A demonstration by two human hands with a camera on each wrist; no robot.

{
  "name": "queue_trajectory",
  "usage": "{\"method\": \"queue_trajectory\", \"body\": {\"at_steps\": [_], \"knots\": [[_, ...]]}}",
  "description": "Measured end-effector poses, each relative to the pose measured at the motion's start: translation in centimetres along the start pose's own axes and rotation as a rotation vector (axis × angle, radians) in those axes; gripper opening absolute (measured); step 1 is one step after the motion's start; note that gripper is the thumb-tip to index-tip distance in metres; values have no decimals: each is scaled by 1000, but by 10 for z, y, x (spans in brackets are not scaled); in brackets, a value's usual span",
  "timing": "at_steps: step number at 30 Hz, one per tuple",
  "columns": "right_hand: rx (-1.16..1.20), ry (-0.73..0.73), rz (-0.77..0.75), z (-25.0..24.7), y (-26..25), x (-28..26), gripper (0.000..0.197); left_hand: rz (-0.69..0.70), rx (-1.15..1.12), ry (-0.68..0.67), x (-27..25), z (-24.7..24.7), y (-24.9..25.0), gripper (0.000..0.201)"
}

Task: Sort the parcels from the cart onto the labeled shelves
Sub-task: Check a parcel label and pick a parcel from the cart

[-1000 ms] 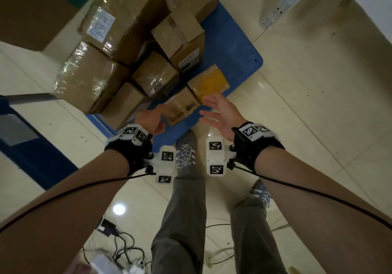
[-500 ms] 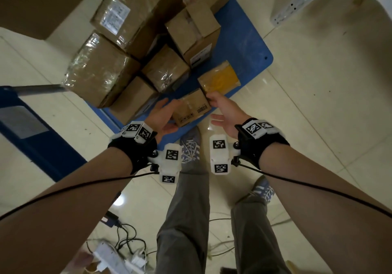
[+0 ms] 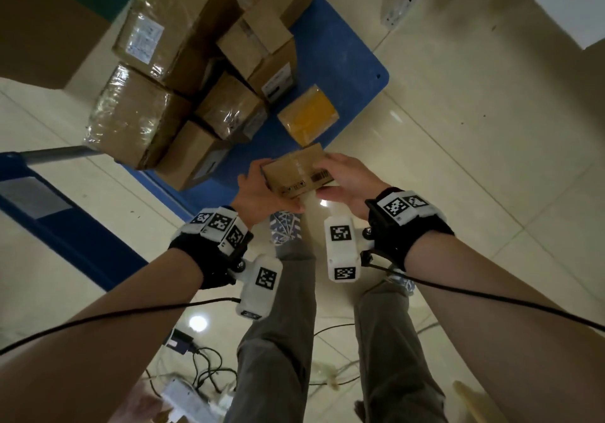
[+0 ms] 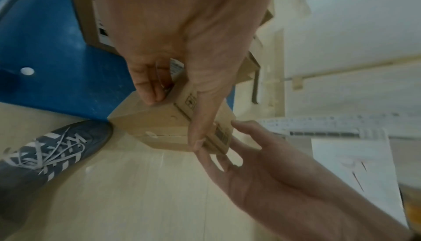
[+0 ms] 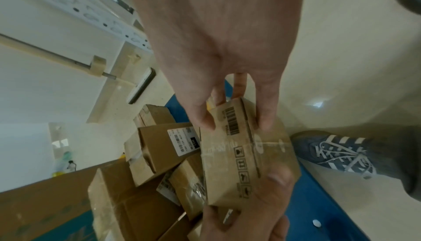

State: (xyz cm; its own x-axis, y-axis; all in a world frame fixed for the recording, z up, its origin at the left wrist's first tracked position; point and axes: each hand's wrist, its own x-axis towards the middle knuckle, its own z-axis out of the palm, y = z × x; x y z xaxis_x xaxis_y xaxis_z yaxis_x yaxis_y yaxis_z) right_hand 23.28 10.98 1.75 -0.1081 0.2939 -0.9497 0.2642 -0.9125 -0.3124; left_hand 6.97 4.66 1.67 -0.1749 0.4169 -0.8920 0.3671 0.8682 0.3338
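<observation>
A small brown cardboard parcel point(image 3: 296, 172) with a barcode and printed handling symbols is lifted off the blue cart point(image 3: 347, 62), held between both hands. My left hand point(image 3: 262, 193) grips its left end, thumb along the barcoded edge and fingers curled over the other side point(image 4: 148, 90). My right hand point(image 3: 348, 182) holds the right end, thumb and fingers pinching the parcel point(image 5: 248, 147) at the barcode corner. The underside of the parcel is hidden in the head view.
Several taped brown boxes point(image 3: 137, 118) are stacked on the cart's left and far side, and a flat yellow mailer point(image 3: 309, 113) lies near its front corner. My feet point(image 3: 284, 229) stand just behind the cart. Cables and a power strip point(image 3: 193, 399) lie on the tiled floor behind.
Both hands closed on the small parcel and raised it off the cart deck toward me. It now sits higher and nearer than the yellow mailer.
</observation>
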Motion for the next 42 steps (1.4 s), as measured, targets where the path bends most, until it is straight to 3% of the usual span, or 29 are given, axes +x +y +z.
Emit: {"method": "queue_trajectory", "body": {"at_steps": [3, 6, 9, 12, 15, 18, 19, 23, 26, 27, 30, 32, 34, 36, 39, 42], "knots": [[65, -12, 4, -23, 9, -14, 31, 83, 89, 26, -15, 19, 16, 104], [172, -34, 24, -50, 21, -27, 32, 151, 19, 33, -26, 27, 31, 119], [227, -8, 8, -77, 36, -42, 26, 166, 21, -18, -30, 38, 42, 119], [277, 41, -41, -102, 55, -54, 35, 186, -14, -62, -31, 55, 59, 99], [331, -2, -101, -121, 76, -60, 52, 157, -103, -162, -28, 68, 72, 89], [310, -11, -122, -134, 97, -62, 54, 129, -196, -186, -29, 79, 85, 57], [333, -1, -128, -136, 101, -61, 54, 104, -220, -193, -31, 81, 90, 55], [482, -70, -144, -147, 116, -65, 61, 47, -315, -226, -34, 94, 104, 72], [539, -141, -139, -156, 123, -71, 66, -6, -373, -331, -37, 102, 106, 59], [557, -151, -131, -158, 124, -74, 63, -24, -382, -374, -36, 105, 105, 57], [633, -153, -102, -167, 127, -80, 47, -41, -451, -469, -36, 116, 100, 85], [672, -144, -85, -173, 127, -85, 35, -92, -472, -540, -42, 119, 100, 72], [699, -127, -56, -179, 126, -88, 28, -134, -445, -552, -47, 125, 100, 79], [713, -118, -25, -184, 125, -90, 33, -129, -428, -520, -50, 133, 99, 87], [720, -115, 14, -191, 127, -87, 58, -108, -411, -532, -56, 145, 102, 77], [727, -88, 31, -199, 129, -86, 68, -96, -369, -558, -59, 154, 108, 76]]}}
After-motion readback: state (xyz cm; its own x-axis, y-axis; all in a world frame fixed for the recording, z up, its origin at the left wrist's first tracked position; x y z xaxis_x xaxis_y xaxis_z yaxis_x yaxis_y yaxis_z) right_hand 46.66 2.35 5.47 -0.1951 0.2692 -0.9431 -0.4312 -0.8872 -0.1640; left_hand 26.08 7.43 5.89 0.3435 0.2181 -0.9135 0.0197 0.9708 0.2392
